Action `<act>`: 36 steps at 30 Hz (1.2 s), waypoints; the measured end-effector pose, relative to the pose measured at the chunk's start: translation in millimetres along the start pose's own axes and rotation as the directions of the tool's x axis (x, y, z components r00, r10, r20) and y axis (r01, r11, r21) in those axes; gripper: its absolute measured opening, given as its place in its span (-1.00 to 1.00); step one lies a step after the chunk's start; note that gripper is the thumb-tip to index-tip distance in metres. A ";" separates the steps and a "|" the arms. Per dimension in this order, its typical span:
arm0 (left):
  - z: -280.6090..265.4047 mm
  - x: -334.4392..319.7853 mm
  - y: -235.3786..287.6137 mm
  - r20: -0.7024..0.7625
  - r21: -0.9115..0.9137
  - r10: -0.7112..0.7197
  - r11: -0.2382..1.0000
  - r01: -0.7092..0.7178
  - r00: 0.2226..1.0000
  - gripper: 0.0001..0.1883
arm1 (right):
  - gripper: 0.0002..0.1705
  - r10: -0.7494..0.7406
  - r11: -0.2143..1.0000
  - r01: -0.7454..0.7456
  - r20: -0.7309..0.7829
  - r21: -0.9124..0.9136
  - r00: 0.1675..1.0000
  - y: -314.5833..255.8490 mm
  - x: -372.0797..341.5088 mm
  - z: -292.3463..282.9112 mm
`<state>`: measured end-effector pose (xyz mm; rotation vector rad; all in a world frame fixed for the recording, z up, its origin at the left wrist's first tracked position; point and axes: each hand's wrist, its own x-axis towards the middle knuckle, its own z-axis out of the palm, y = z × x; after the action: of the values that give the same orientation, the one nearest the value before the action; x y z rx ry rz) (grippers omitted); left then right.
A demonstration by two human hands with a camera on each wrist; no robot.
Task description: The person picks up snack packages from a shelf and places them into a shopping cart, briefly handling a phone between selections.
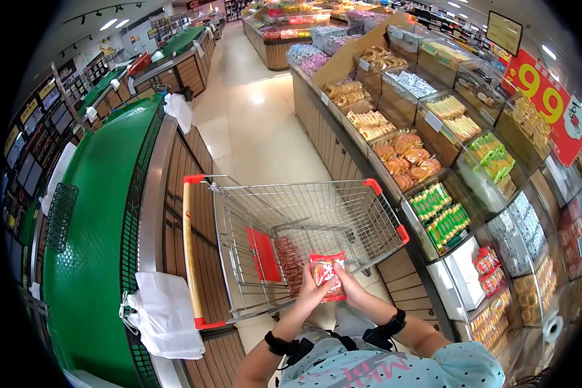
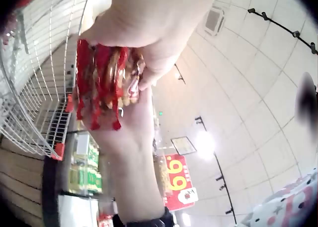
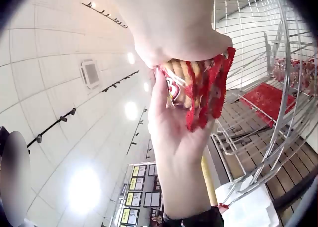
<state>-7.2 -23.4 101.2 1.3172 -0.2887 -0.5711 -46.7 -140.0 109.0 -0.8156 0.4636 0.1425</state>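
Both hands grip a small stack of red-and-clear snack packets [image 1: 328,266] between them, above the near side of the shopping cart. My left hand [image 1: 312,294] holds the stack's left side, and my right hand [image 1: 354,290] holds the right side. In the left wrist view the red crimped edges of the packets [image 2: 102,83] show side by side between the palms. Round brown biscuits show through the clear wrap of these packets [image 3: 191,88] in the right wrist view. More red packets [image 1: 288,262] lie in the wire cart [image 1: 304,189], beside its red panel [image 1: 264,253].
To the right runs a slanted display with bins of wrapped biscuits [image 1: 407,158] and green packets [image 1: 440,216]. A green checkout-style counter [image 1: 103,226] stands on the left, with white plastic bags [image 1: 165,317] hanging at its side. Tiled aisle floor [image 1: 258,129] stretches ahead.
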 end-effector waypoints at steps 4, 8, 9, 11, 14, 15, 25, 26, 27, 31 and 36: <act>-10.8 10.6 -5.8 -0.160 -0.290 -0.110 0.955 0.060 0.981 -0.10 | -0.38 0.016 0.935 0.014 0.083 -0.353 0.996 3.7 30.2 -15.7; -34.7 28.3 -43.6 -0.163 -0.229 -0.096 0.972 0.057 0.982 -0.05 | -0.40 0.321 0.809 -0.174 0.175 -0.561 0.931 -1.8 81.1 -38.0; -41.5 30.6 -54.3 -0.141 -0.193 -0.110 0.978 0.082 0.984 -0.03 | -0.40 0.422 0.778 -0.241 0.197 -0.580 0.885 -3.7 95.4 -42.1; -50.0 35.9 -69.1 -0.169 -0.048 -0.206 0.979 0.200 0.964 -0.04 | -0.33 0.452 0.728 -0.222 0.210 -0.648 0.867 0.9 117.1 -46.0; -58.9 52.7 -79.0 -0.245 0.035 -0.185 0.979 0.200 0.952 -0.13 | -0.22 0.434 0.640 -0.161 0.180 -0.751 0.883 34.8 170.6 -79.8; -65.0 56.0 -86.8 -0.267 0.246 -0.134 0.948 0.203 0.954 -0.20 | -0.19 0.413 0.573 -0.137 0.140 -0.808 0.900 25.4 182.6 -77.2; -60.7 34.2 -100.3 -0.597 0.788 -0.120 0.096 0.608 0.793 -0.79 | -0.36 0.013 -0.214 0.334 0.339 -0.918 0.941 21.4 376.2 -54.7; -61.0 38.1 -103.3 -0.559 0.823 0.008 0.126 0.554 0.829 -0.80 | -0.38 -0.015 -0.266 0.387 0.405 -0.883 0.914 37.7 397.4 -57.4; -60.5 40.5 -103.3 -0.557 0.821 -0.006 0.148 0.551 0.831 -0.79 | -0.41 -0.038 -0.316 0.436 0.471 -0.842 0.881 52.5 414.9 -59.9; -61.8 43.8 -101.2 -0.541 0.824 -0.019 0.186 0.535 0.841 -0.78 | -0.53 0.073 -0.452 0.431 0.449 -0.781 0.890 99.3 471.1 -60.8; -65.5 51.3 -95.4 -0.561 0.796 -0.081 0.218 0.564 0.824 -0.80 | -0.68 -0.015 -0.539 0.449 0.541 -0.713 0.841 139.4 515.3 -73.1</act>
<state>46.9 -10.8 -12.6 2.7487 0.0833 -0.4372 345.8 -125.7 -259.8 -2.8414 -0.4878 0.1365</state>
